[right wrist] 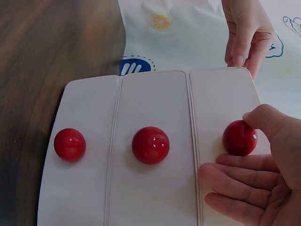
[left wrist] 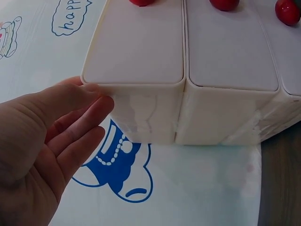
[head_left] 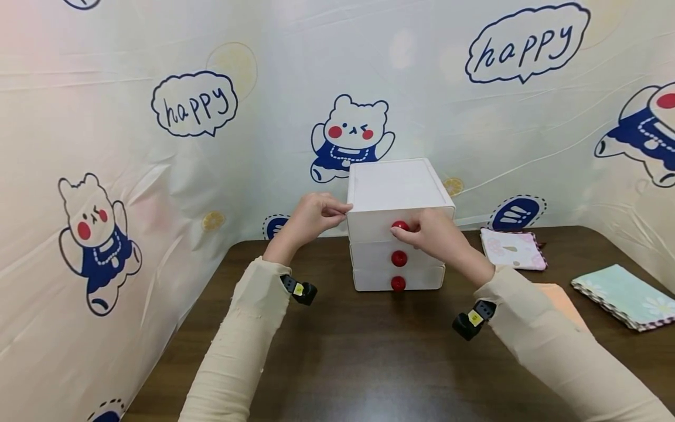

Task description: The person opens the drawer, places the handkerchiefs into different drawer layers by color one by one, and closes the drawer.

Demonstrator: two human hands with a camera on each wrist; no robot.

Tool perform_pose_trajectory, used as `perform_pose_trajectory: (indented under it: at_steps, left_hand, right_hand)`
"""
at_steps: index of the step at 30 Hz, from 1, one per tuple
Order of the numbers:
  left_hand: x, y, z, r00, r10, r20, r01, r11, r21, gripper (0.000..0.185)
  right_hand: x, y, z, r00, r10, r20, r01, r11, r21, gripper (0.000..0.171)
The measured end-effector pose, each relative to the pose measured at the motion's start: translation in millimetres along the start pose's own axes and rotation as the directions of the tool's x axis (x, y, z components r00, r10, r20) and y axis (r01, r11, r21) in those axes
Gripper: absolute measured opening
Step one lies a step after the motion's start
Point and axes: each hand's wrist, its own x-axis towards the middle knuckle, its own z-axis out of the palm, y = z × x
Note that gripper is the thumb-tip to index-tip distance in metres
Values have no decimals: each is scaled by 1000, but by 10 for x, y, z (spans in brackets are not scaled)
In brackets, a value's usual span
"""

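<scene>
A white box of three stacked drawers (head_left: 392, 184) stands at the back of the table, its drawers looking closed. Each drawer front carries a round red knob. With thumb and index finger, my left hand (head_left: 311, 215) pinches the upper left corner of the box at the top drawer; its other fingers lie beside the box wall in the left wrist view. My right hand (head_left: 436, 233) holds the top red knob (right wrist: 240, 138) between thumb and index finger. Below it are the middle knob (head_left: 399, 258) and the bottom knob (head_left: 398, 283), untouched.
Right of the box lie a folded pink-and-white cloth (head_left: 512, 249), a folded mint cloth (head_left: 627, 296) and an orange cloth (head_left: 561, 302) partly behind my right sleeve. A printed curtain (head_left: 285, 88) hangs behind the dark wooden table (head_left: 348, 363).
</scene>
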Motion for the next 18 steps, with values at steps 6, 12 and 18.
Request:
perform_pose_trajectory:
  at_steps: [6,12,18]
  left_hand:
    - [2,-23,7,1000,-12,1,12,1000,-17,24]
    - [5,-40,8,999,-32,2,32,997,-68,24]
    - [13,-37,11,1000,-24,-5,24,997,-69,24]
  right_hand:
    - [-21,-4,18,999,42,-24,-41,999,25,41]
    - [-61,-11,17,999,38,-30,-37,999,24,40]
    - [-109,-25,12,999,6,-49,-7,1000,-15,42]
